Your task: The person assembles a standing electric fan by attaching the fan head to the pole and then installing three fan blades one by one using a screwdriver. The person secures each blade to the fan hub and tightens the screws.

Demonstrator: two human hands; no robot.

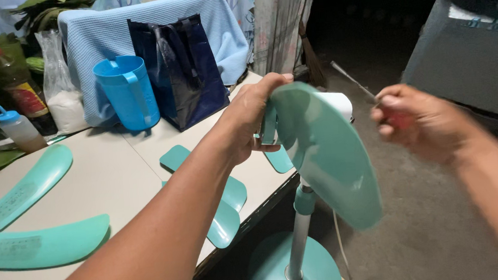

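Item: teal fan blade (327, 151), smooth moulded plastic, broad and curved, long axis running down and to the right from your left hand (253, 119). That hand was closed on its upper edge, above the pedestal fan stand (299, 237). Your right hand (422, 123), just right of the blade, was fisted around a red-handled screwdriver (370, 96), thin metal shaft angled up-left. Spare blades (38, 245) lay on the matte table (115, 174).

Teal fan housing (327, 151) tilted atop its stand; red-handled screwdriver (370, 98) angled up-left.
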